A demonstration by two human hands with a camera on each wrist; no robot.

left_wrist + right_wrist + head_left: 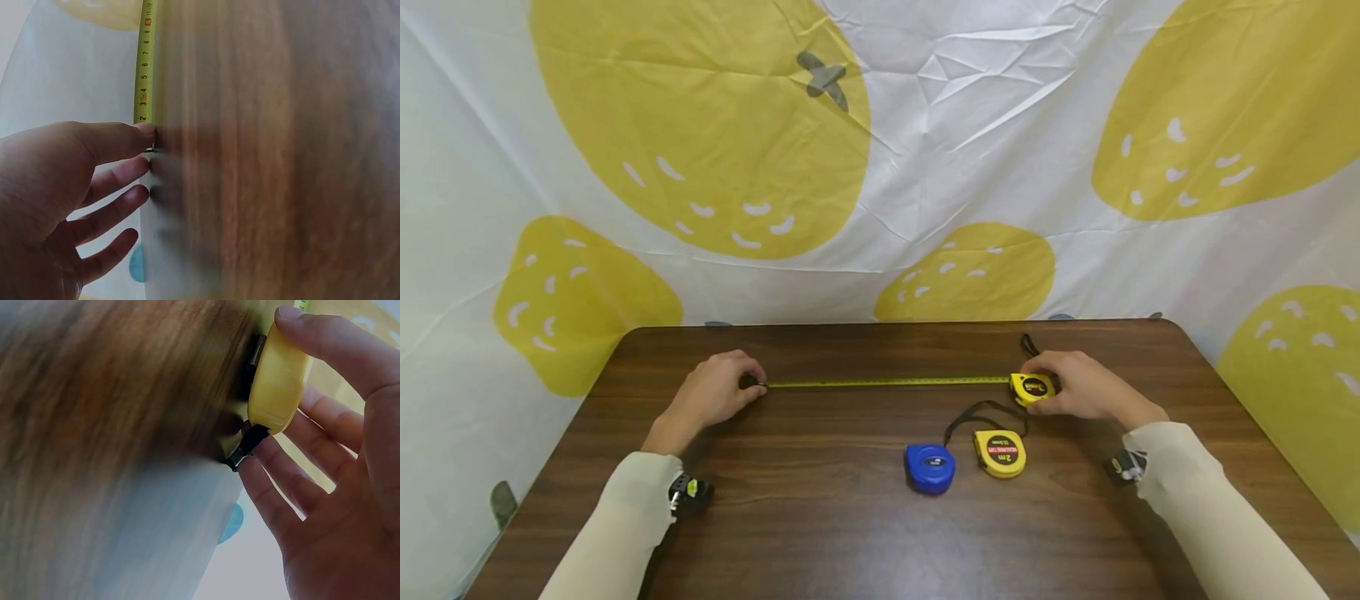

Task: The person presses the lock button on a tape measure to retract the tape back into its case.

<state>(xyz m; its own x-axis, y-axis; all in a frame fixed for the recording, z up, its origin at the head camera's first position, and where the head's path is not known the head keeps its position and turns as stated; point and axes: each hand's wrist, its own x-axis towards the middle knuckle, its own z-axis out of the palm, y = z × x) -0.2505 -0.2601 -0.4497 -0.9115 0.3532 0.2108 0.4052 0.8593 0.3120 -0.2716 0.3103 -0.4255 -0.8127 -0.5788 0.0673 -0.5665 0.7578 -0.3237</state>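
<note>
A yellow tape measure sits toward the back right of the table, gripped between the thumb and fingers of my right hand. From it a thin yellow blade runs straight left across the wood. My left hand pinches the blade's end with thumb and fingertips. In the left wrist view the thumb covers the blade's first marks, and printed numbers run upward from 2. The right wrist view shows the tape measure's yellow case on edge, with a black strap at its lower end.
A blue tape measure and a second yellow tape measure with a red label lie nearer the front, a black cord looping behind them. Behind the brown table hangs a white cloth with yellow fruit prints.
</note>
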